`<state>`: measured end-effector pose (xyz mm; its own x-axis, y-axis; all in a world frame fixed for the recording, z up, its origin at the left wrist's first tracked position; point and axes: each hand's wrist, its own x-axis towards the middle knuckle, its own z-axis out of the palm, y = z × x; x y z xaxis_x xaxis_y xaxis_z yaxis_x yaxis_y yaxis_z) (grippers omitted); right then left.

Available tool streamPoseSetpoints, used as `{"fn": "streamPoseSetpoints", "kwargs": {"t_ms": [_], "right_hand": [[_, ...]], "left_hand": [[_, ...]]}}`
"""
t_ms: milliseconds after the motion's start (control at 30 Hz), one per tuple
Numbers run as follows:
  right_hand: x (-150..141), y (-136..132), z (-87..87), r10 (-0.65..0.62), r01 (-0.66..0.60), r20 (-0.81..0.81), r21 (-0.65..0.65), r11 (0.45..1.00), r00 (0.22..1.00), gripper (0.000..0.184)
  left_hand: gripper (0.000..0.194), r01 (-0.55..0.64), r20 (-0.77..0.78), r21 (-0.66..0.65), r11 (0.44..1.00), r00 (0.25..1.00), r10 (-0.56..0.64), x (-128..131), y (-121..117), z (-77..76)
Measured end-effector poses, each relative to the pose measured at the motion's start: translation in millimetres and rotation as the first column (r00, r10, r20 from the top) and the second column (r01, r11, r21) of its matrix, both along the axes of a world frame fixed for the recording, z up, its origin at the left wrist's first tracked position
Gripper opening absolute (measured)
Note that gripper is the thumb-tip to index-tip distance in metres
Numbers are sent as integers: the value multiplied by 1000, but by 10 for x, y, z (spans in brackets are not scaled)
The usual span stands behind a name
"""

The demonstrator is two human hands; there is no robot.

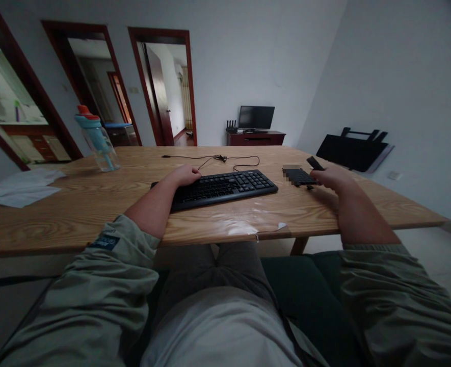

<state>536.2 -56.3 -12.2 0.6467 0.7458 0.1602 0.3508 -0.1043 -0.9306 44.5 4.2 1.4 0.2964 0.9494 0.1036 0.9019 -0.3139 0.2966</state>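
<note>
A black computer keyboard (pixel 225 188) lies slightly askew on the wooden table (pixel 133 214). My left hand (pixel 187 176) is at its far left edge, fingers curled closed against it; the fingertips are partly hidden. Off the keyboard's right end, my right hand (pixel 334 178) is closed around a dark, flat-ended object (pixel 315 163) that sticks up past the fingers; its kind is unclear. Just left of that hand lies a dark patch of small black pieces (pixel 303 177), partly blurred by pixel blocks. A thin black cable (pixel 219 158) runs behind the keyboard, bundled in its middle.
A clear bottle (pixel 99 140) with a red and blue lid stands at the back left. White papers (pixel 26 186) lie at the left edge. Beyond the table are a monitor (pixel 256 117) on a dark red cabinet (pixel 256 138) and a folded black item (pixel 353 150) by the wall.
</note>
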Motion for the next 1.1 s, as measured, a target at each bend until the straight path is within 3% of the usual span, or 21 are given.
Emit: {"fn": "streamPoseSetpoints", "kwargs": {"t_ms": [100, 167, 267, 433, 533, 633, 800, 1100], "right_hand": [[-82, -44, 40, 15, 27, 143, -286, 958, 990, 25], [-107, -52, 49, 54, 27, 215, -360, 933, 975, 22], [-94, -28, 33, 90, 25, 277, -386, 922, 957, 17], [-99, -15, 19, 95, 2, 234, -385, 923, 968, 12], [-134, -34, 36, 205, -49, 299, -457, 888, 932, 6], [-119, -17, 36, 323, -103, 357, -517, 850, 877, 12], [34, 75, -31, 330, -65, 464, -499, 864, 822, 23], [187, 112, -139, 394, -57, 403, -636, 769, 826, 35]], "left_hand": [[29, 17, 4, 5, 1000, 1000, -17, -10, 28, -17], [29, 20, 1, 9, 1000, 1000, -20, -11, 27, -20], [29, 6, 8, 12, 1000, 1000, -6, -3, -3, -11], [26, -5, 25, 4, 1000, 1000, 4, 17, -68, 25], [27, -1, 10, -3, 1000, 1000, 1, 20, -82, 40], [28, 3, 3, 2, 1000, 1000, -3, 17, -82, 43], [30, 2, 13, 8, 1000, 1000, -3, 16, -77, 36], [31, -8, 4, -3, 1000, 1000, 8, 25, -82, 43]]}}
